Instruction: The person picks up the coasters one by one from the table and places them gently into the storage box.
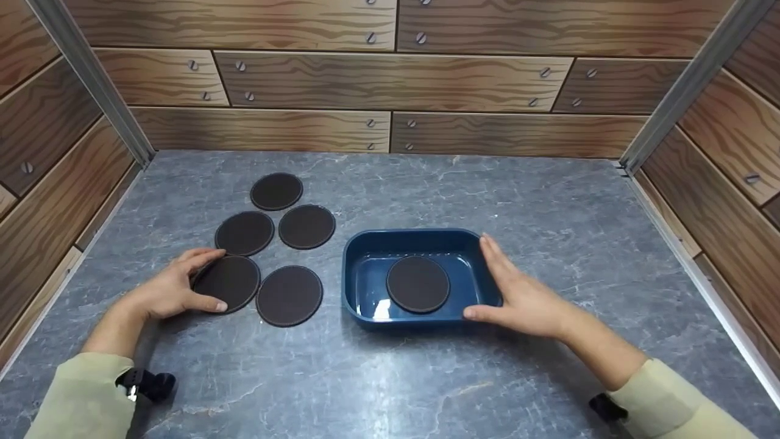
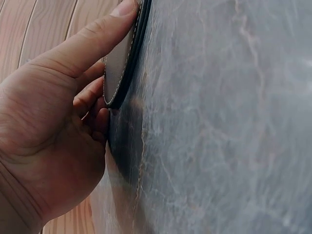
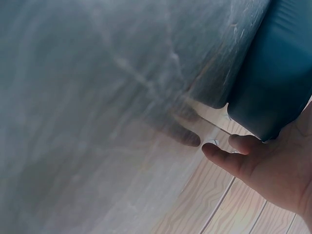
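Observation:
My left hand (image 1: 173, 289) holds a round dark brown coaster (image 1: 230, 284) at its left edge. In the left wrist view the thumb lies along the face of the stitched coaster (image 2: 118, 66), with the other fingers curled at its rim. Beside it lies another coaster (image 1: 289, 296). A blue rectangular container (image 1: 420, 321) stands to the right, with one coaster (image 1: 418, 284) flat on its floor. My right hand (image 1: 524, 299) rests against the container's right end, fingers straight along the outside and thumb at the front rim. The right wrist view shows the blue wall (image 3: 270, 73) beside that hand.
Farther back lie three more coasters: a left one (image 1: 244, 233), a right one (image 1: 307, 226) and the farthest (image 1: 276, 191). A grey marbled tabletop (image 1: 390, 390) carries everything. Wood-patterned panels (image 1: 390, 79) enclose its back and sides.

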A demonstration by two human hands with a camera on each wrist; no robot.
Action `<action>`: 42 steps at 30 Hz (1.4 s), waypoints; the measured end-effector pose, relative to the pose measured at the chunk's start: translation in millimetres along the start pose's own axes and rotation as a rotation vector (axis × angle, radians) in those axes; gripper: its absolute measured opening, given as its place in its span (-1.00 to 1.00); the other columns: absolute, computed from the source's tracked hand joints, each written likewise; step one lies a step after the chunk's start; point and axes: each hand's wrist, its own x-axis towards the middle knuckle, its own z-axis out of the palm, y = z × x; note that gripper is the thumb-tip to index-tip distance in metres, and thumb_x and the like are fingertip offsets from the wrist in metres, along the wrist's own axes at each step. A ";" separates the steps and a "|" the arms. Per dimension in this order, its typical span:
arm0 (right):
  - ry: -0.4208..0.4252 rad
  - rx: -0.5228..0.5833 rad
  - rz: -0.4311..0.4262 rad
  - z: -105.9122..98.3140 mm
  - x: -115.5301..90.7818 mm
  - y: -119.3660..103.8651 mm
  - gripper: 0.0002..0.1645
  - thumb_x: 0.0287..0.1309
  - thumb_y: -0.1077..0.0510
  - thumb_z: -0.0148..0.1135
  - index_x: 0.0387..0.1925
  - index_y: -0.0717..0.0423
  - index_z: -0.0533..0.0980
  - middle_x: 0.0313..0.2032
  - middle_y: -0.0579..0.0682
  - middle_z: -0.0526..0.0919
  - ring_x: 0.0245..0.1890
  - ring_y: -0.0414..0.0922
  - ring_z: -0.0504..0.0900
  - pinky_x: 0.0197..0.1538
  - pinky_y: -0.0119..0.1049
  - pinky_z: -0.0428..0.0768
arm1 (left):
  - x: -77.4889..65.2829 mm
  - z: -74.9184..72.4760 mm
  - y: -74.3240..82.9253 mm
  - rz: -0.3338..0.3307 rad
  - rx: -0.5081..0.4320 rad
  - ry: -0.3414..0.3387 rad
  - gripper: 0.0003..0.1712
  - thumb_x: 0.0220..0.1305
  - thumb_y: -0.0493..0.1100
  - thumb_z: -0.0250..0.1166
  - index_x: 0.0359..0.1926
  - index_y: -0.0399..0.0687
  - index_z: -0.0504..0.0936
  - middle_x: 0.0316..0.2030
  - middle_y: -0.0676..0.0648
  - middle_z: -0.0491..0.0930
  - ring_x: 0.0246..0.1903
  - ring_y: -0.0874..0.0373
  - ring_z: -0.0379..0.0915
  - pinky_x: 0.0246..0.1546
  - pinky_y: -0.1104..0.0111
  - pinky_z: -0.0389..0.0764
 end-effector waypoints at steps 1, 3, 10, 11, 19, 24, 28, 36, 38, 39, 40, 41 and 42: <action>0.001 0.000 -0.002 0.1 0.1 0.2 0.49 0.25 -0.47 0.37 0.72 0.08 -0.34 0.70 0.09 -0.37 0.59 0.32 0.06 0.47 0.38 0.22 | 0.0 0.2 -0.1 -0.002 0.000 -0.002 0.19 -0.01 -0.06 0.74 0.56 -0.28 0.31 0.50 -0.38 0.16 0.46 -0.43 0.02 0.38 -0.33 0.10; -0.001 0.000 0.001 0.4 0.3 0.5 0.50 0.24 -0.47 0.37 0.72 0.07 -0.34 0.70 0.07 -0.38 0.59 0.32 0.06 0.48 0.37 0.21 | -0.2 0.7 -0.5 -0.005 0.005 -0.002 0.19 -0.01 -0.05 0.74 0.56 -0.27 0.32 0.50 -0.37 0.16 0.46 -0.42 0.02 0.38 -0.33 0.10; -0.010 0.008 0.014 -0.1 0.1 1.0 0.51 0.22 -0.47 0.39 0.72 0.03 -0.35 0.70 0.04 -0.39 0.59 0.30 0.05 0.49 0.37 0.20 | -0.8 1.6 -0.4 0.002 0.009 0.011 0.16 -0.02 -0.05 0.75 0.54 -0.25 0.36 0.50 -0.39 0.16 0.45 -0.44 0.04 0.38 -0.34 0.10; -0.012 0.008 0.014 -0.2 0.2 1.0 0.51 0.23 -0.47 0.39 0.72 0.02 -0.36 0.70 0.05 -0.39 0.59 0.31 0.05 0.49 0.37 0.20 | -0.8 1.5 -0.1 0.001 0.007 0.012 0.16 -0.02 -0.05 0.75 0.53 -0.25 0.36 0.50 -0.38 0.16 0.45 -0.43 0.04 0.38 -0.34 0.10; -0.016 0.002 0.018 -0.1 0.7 0.8 0.51 0.23 -0.48 0.38 0.72 0.00 -0.39 0.70 0.03 -0.42 0.61 0.30 0.00 0.50 0.36 0.16 | -0.4 1.7 -0.2 -0.018 -0.015 0.008 0.14 -0.02 -0.09 0.75 0.52 -0.21 0.34 0.47 -0.39 0.17 0.43 -0.37 0.16 0.37 -0.25 0.16; -0.020 0.006 0.023 0.0 0.3 -0.3 0.52 0.23 -0.48 0.38 0.72 0.03 -0.38 0.69 0.03 -0.42 0.61 0.31 -0.02 0.49 0.37 0.16 | 0.1 1.6 -0.2 -0.031 -0.037 0.019 0.14 -0.02 -0.11 0.75 0.51 -0.19 0.31 0.41 -0.41 0.26 0.36 -0.31 0.20 0.34 -0.16 0.18; -0.019 0.002 0.025 -0.9 0.3 -1.3 0.51 0.23 -0.49 0.37 0.72 0.04 -0.37 0.70 0.04 -0.41 0.60 0.31 0.03 0.48 0.37 0.20 | 0.5 1.8 -0.8 -0.017 -0.076 0.026 0.13 0.02 -0.16 0.73 0.51 -0.23 0.26 0.37 -0.37 0.36 0.29 -0.21 0.30 0.29 0.24 0.29; -0.019 0.008 0.028 -1.1 1.4 -1.3 0.54 0.21 -0.50 0.38 0.72 0.04 -0.38 0.69 0.02 -0.43 0.61 0.29 0.01 0.49 0.34 0.20 | 2.7 1.4 0.3 -0.031 -0.096 0.091 0.12 0.09 -0.19 0.69 0.52 -0.27 0.19 0.39 -0.39 0.38 0.32 -0.23 0.31 0.22 0.43 0.28; -0.019 0.011 0.027 -0.7 0.9 -1.1 0.54 0.21 -0.50 0.38 0.72 0.02 -0.39 0.69 0.02 -0.43 0.61 0.28 0.00 0.50 0.34 0.19 | 3.5 0.4 2.1 -0.041 -0.077 0.099 0.14 0.10 -0.17 0.69 0.54 -0.26 0.18 0.40 -0.39 0.36 0.34 -0.25 0.30 0.26 0.26 0.28; -0.019 0.012 0.028 -0.5 0.5 -0.9 0.54 0.20 -0.51 0.38 0.72 0.02 -0.39 0.69 0.01 -0.44 0.61 0.29 0.00 0.49 0.34 0.20 | 4.1 -0.4 3.1 -0.043 -0.070 0.101 0.14 0.11 -0.17 0.68 0.55 -0.26 0.17 0.40 -0.39 0.36 0.34 -0.26 0.30 0.26 0.20 0.28; -0.018 0.012 0.028 -0.4 0.2 -0.6 0.54 0.20 -0.51 0.38 0.72 0.01 -0.39 0.69 0.01 -0.44 0.61 0.29 0.00 0.49 0.35 0.20 | 4.6 -1.3 4.3 -0.045 -0.062 0.106 0.14 0.11 -0.17 0.68 0.56 -0.25 0.17 0.40 -0.39 0.37 0.33 -0.26 0.31 0.25 0.17 0.29; -0.018 0.010 0.029 -0.2 -0.2 -0.3 0.54 0.20 -0.51 0.37 0.72 0.01 -0.39 0.69 0.01 -0.44 0.60 0.30 0.01 0.48 0.35 0.20 | 5.2 -2.4 5.5 -0.043 -0.059 0.112 0.14 0.12 -0.18 0.68 0.56 -0.24 0.16 0.39 -0.39 0.38 0.31 -0.26 0.33 0.24 0.18 0.30; -0.018 0.010 0.028 -0.1 -0.5 -0.1 0.54 0.20 -0.51 0.37 0.72 0.01 -0.40 0.69 0.01 -0.44 0.60 0.30 0.01 0.48 0.36 0.20 | 5.9 -3.7 6.7 -0.040 -0.061 0.117 0.13 0.13 -0.20 0.67 0.56 -0.24 0.16 0.38 -0.40 0.39 0.30 -0.26 0.35 0.23 0.22 0.32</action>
